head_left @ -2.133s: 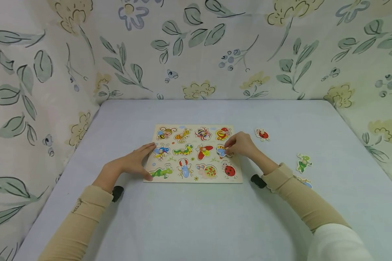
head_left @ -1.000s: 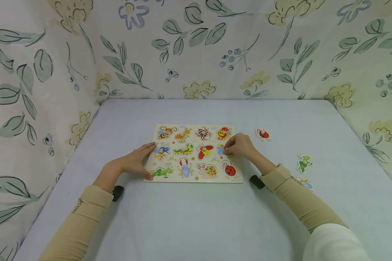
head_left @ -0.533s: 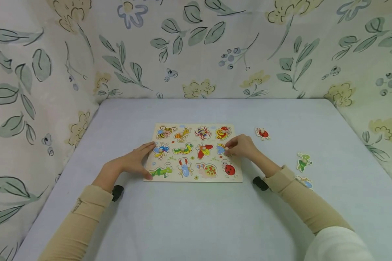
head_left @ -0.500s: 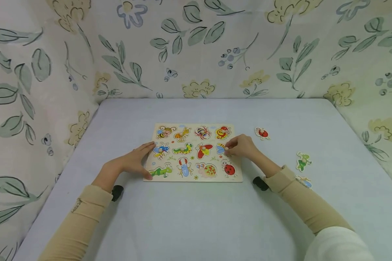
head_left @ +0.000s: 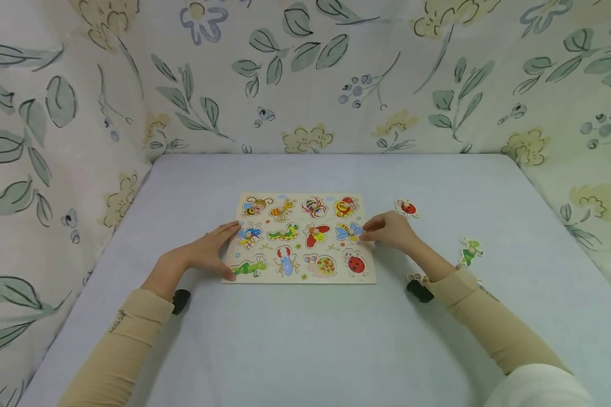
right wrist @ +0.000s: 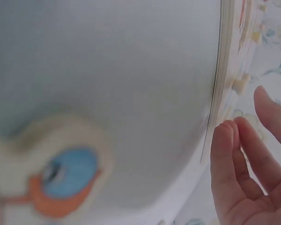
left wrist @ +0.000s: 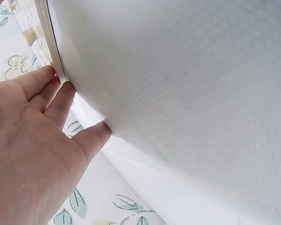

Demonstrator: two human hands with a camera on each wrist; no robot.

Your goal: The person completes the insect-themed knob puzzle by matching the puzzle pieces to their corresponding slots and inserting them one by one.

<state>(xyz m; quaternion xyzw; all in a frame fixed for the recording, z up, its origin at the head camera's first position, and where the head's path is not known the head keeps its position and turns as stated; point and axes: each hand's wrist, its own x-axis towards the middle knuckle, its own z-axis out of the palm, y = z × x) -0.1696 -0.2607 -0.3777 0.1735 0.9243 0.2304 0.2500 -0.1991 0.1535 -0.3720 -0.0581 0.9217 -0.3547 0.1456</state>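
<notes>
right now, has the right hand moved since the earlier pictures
Yes: against the board, the right hand has moved right, from the blue-winged piece toward the board's right edge.

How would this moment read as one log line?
left hand: touching insect puzzle board | right hand: holding nothing, beside blue-winged insect piece | loose ladybug piece: on table

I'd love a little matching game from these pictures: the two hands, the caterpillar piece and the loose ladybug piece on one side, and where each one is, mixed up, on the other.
Things
1. left hand
2. right hand
3. caterpillar piece
4. loose ladybug piece

Places
A. in the middle row of the board, second from the left
B. lying on the table, beyond the right hand
C. at the board's left edge
D. by the right end of the board's middle row

Right pairs: 1-C, 2-D, 3-A, 4-B
</notes>
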